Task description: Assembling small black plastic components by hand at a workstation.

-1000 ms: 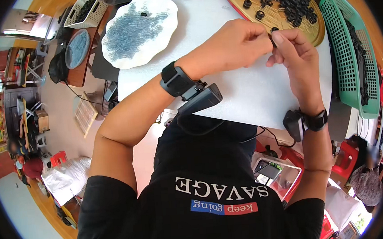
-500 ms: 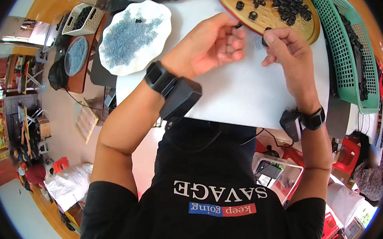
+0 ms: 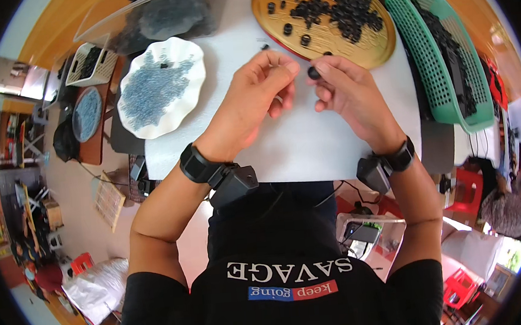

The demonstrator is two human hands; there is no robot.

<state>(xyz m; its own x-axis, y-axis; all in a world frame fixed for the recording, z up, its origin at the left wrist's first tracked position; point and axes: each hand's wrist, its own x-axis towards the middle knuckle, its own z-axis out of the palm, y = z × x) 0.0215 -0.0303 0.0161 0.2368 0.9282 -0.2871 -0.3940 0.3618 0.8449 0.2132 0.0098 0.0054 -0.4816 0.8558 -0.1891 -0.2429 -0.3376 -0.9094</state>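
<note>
A small round black part, like a cap or ring, is pinched between the thumb and fingers of my right hand. Facing it, my left hand has its thumb pressed to the bent index finger; anything in that pinch is hidden. Both hands hover above the white table surface, a small gap apart. Behind them lies an oval gold tray with many loose black round parts. One dark piece rests on the table beyond my left hand.
On the left stands a white wavy-edged plate heaped with tiny blue-grey pieces. A green mesh basket of black parts stands on the right. Behind the plate is a clear plastic bin. A black device is strapped to each wrist.
The view has shifted, so the table sits further left. My left hand has turned and closed its thumb onto its index finger. My right hand still holds the black part, now more visible.
</note>
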